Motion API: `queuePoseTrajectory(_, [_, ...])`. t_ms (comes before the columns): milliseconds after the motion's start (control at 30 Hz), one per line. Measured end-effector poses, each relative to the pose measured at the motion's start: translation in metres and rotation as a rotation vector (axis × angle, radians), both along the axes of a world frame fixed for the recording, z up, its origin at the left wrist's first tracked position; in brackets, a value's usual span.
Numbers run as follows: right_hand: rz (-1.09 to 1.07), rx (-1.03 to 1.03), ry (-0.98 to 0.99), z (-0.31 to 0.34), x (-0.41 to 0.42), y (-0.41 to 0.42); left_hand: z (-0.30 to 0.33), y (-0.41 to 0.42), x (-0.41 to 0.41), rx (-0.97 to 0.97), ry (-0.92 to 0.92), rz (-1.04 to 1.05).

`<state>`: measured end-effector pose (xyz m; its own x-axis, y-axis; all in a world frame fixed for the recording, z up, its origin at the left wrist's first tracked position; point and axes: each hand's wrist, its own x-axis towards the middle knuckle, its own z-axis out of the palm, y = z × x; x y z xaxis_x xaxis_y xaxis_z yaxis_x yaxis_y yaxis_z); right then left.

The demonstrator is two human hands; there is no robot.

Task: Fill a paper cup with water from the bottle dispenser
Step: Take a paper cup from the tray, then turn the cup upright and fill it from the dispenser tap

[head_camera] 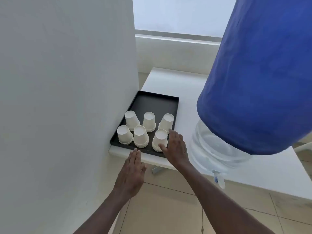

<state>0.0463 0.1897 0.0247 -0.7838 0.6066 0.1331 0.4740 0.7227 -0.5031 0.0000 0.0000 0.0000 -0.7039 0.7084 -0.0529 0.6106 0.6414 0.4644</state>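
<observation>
Right hand (pixel 175 147) curls thumb and fingers around the near-right stack of paper cups (pixel 160 141), while left hand (pixel 131 173) hovers flat, fingers together, at the black tray (pixel 152 102) near edge

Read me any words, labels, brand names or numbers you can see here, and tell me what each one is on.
None can be read.
Paper cups: plain white, no print.
Black tray: no marking.
Blue cover on the water bottle: plain, no label showing.
Tap: a small blue spot, too blurred to tell if it is a sign.
</observation>
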Motion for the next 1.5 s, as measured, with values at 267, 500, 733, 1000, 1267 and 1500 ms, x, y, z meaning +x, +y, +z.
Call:
queuePoseTrajectory(267, [0.008, -0.004, 0.0, -0.007, -0.033, 0.009, -0.004, 0.013, 0.0, 0.02, -0.026, 0.061])
queuePoseTrajectory(500, [-0.006, -0.016, 0.087, -0.002, -0.036, 0.009, -0.002, 0.021, -0.001, 0.046, -0.032, 0.062])
queuePoseTrajectory(733, [-0.01, -0.02, 0.234, 0.027, -0.019, 0.007, 0.014, 0.038, 0.0, 0.23, -0.147, 0.191])
queuePoseTrajectory(1000, [-0.117, -0.381, 0.558, 0.065, 0.042, -0.011, 0.06, 0.053, 0.013, 0.577, -0.657, 0.448])
queuePoseTrajectory(1267, [-0.202, -0.846, 0.671, 0.077, 0.121, -0.033, 0.112, 0.058, 0.046, 0.724, -1.116, 0.294])
queuePoseTrajectory(1500, [-0.122, -0.757, 0.503, 0.073, 0.17, -0.016, 0.124, 0.071, 0.083, 0.671, -1.074, 0.191])
